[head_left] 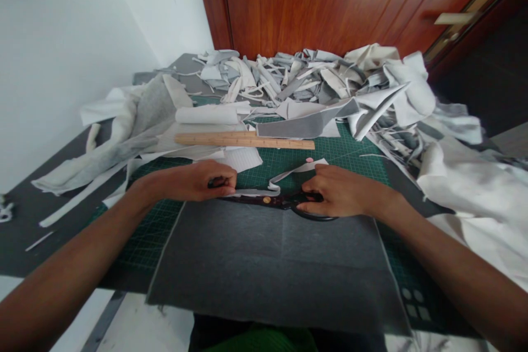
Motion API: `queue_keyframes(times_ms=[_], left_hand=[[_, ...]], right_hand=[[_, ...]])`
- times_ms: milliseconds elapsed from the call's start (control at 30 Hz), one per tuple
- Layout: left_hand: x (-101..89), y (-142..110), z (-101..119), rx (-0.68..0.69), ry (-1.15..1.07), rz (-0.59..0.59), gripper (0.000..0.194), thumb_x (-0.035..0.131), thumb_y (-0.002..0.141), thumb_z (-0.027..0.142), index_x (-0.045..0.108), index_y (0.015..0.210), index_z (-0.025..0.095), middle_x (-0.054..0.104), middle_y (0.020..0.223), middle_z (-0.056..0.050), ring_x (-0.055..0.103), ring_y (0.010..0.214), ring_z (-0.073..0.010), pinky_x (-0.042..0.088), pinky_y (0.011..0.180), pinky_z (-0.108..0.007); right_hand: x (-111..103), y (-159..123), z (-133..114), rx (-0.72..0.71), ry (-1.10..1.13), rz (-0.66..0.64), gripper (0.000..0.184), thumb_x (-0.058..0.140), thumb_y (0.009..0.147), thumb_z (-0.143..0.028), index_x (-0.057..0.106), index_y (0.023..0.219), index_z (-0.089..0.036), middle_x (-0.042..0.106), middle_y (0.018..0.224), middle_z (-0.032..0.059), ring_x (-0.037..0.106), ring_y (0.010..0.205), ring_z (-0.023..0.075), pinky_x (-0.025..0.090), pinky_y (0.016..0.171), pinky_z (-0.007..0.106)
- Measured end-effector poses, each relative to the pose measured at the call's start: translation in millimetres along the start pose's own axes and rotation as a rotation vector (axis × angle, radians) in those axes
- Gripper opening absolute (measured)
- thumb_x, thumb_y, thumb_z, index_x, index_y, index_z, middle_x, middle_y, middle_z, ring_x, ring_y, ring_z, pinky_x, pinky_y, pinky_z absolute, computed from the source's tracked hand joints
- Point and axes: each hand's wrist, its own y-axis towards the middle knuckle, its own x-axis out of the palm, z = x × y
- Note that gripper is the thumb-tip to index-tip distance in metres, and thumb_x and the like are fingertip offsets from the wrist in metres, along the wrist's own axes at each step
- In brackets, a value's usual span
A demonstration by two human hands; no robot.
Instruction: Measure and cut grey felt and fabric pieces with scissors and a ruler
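A sheet of dark grey fabric [272, 264] lies over the near side of the green cutting mat [355, 157] and reaches past the table's front edge. My right hand [342, 192] is closed around the handles of black scissors [267, 201], whose blades point left along the fabric's far edge. A narrow pale strip [284, 175] curls up beside the blades, its far end close to my right fingers. At the fabric's far left corner my left hand [206, 180] is closed, fingers pinched at the edge near the blade tips. A small dark patch between those fingers is unclear.
A wooden ruler [247, 140] lies beyond my hands, beside a grey fabric offcut [295, 126] and a white roll [206, 115]. Heaped scraps [289, 74] line the back by the door [297, 0]. White cloth [482, 192] covers the right side; more cloth [152, 104] lies left.
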Motion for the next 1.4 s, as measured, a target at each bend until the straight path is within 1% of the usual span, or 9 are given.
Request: queue_keyframes(times_ms=[133, 400, 500, 633, 867, 1033, 1300, 1400], left_hand=[[0.0, 0, 0, 0.007, 0.0, -0.003, 0.031, 0.056, 0.104, 0.044, 0.062, 0.085, 0.02, 0.063, 0.077, 0.0, 0.055, 0.068, -0.0133, 0.038, 0.064, -0.025], [-0.6, -1, -1, 0.032, -0.007, 0.003, 0.031, 0.051, 0.107, 0.041, 0.059, 0.086, 0.02, 0.061, 0.078, -0.001, 0.055, 0.069, -0.0134, 0.039, 0.066, -0.025], [-0.5, -1, -3, 0.041, -0.012, 0.004, 0.032, 0.049, 0.108, 0.041, 0.059, 0.086, 0.02, 0.061, 0.078, 0.0, 0.055, 0.07, -0.0133, 0.039, 0.067, -0.025], [-0.7, -1, -4, 0.043, -0.014, 0.0, 0.033, 0.049, 0.108, 0.043, 0.06, 0.088, 0.02, 0.063, 0.08, 0.0, 0.057, 0.071, -0.013, 0.041, 0.068, -0.024], [-0.1, -1, -3, 0.031, -0.024, 0.017, 0.033, 0.052, 0.107, 0.043, 0.06, 0.085, 0.02, 0.062, 0.077, 0.0, 0.055, 0.068, -0.0127, 0.039, 0.065, -0.025], [-0.4, -1, -3, 0.038, -0.014, 0.005, 0.032, 0.052, 0.106, 0.044, 0.061, 0.087, 0.02, 0.062, 0.078, 0.0, 0.056, 0.069, -0.0128, 0.039, 0.065, -0.025], [-2.0, -3, 0, 0.062, -0.018, 0.027, 0.032, 0.053, 0.106, 0.042, 0.062, 0.087, 0.019, 0.063, 0.078, 0.0, 0.056, 0.069, -0.0126, 0.038, 0.066, -0.024], [-2.4, -3, -1, 0.06, -0.021, 0.017, 0.032, 0.053, 0.106, 0.043, 0.063, 0.087, 0.019, 0.063, 0.078, 0.0, 0.056, 0.069, -0.0126, 0.038, 0.065, -0.024]], right_hand=[[0, 0, 0, -0.006, -0.023, 0.012, 0.045, 0.057, 0.101, -0.053, 0.071, 0.076, -0.018, 0.064, 0.069, 0.0047, 0.056, 0.075, 0.0211, 0.036, 0.075, 0.033], [1, 1, 0, -0.019, -0.042, 0.039, 0.042, 0.061, 0.098, -0.049, 0.07, 0.07, -0.019, 0.064, 0.065, 0.0038, 0.055, 0.072, 0.02, 0.035, 0.071, 0.033], [-1, 1, -5, 0.033, -0.083, 0.044, 0.042, 0.063, 0.094, -0.051, 0.069, 0.068, -0.019, 0.066, 0.065, 0.0048, 0.056, 0.07, 0.0208, 0.035, 0.071, 0.034], [-3, -1, -12, 0.108, -0.13, 0.03, 0.039, 0.064, 0.092, -0.052, 0.072, 0.073, -0.019, 0.069, 0.067, 0.0054, 0.06, 0.069, 0.022, 0.037, 0.074, 0.036], [-5, 5, -19, 0.117, -0.14, -0.025, 0.041, 0.06, 0.094, -0.055, 0.075, 0.078, -0.02, 0.073, 0.071, 0.0068, 0.066, 0.071, 0.0239, 0.04, 0.073, 0.036], [-8, 14, -23, 0.107, -0.121, -0.005, 0.041, 0.061, 0.092, -0.055, 0.074, 0.077, -0.019, 0.074, 0.074, 0.0082, 0.066, 0.071, 0.0247, 0.039, 0.069, 0.036], [-6, 20, -25, 0.094, -0.098, 0.009, 0.04, 0.062, 0.092, -0.055, 0.072, 0.075, -0.02, 0.075, 0.074, 0.0073, 0.065, 0.071, 0.0236, 0.042, 0.072, 0.036], [-1, 20, -22, 0.07, -0.07, 0.026, 0.04, 0.062, 0.093, -0.054, 0.071, 0.074, -0.02, 0.074, 0.074, 0.006, 0.065, 0.072, 0.0229, 0.044, 0.081, 0.038]])
